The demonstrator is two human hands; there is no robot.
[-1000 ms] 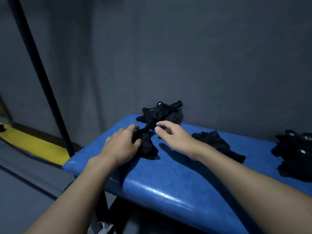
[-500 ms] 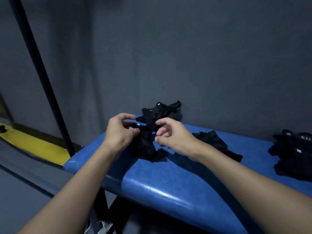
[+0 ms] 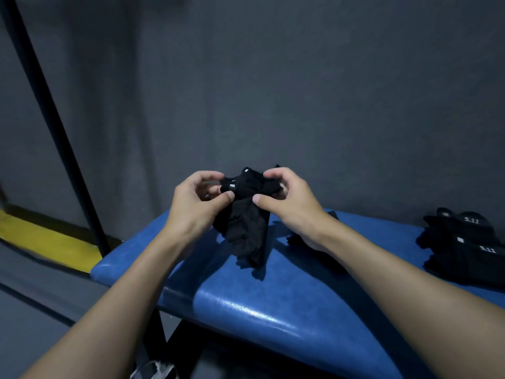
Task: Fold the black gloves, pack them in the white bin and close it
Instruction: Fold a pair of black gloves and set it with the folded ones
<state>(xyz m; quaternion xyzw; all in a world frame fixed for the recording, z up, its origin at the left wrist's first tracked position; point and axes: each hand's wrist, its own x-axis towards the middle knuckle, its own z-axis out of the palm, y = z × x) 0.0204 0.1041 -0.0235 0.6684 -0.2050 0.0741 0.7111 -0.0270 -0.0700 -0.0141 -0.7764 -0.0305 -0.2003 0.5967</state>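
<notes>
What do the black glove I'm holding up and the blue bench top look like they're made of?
The glove looks like soft, matte black fabric, probably knit or synthetic: it hangs limp and creased, with no shine. The bench top looks like glossy blue vinyl or faux leather, likely padded: bright sheen streaks run along its rounded front edge.

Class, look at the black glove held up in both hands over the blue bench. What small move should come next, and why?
Probably lower the glove flat onto the bench and fold it over. The left hand and right hand pinch its top edge, so it hangs crumpled and unfolded; no bin is in view.
</notes>
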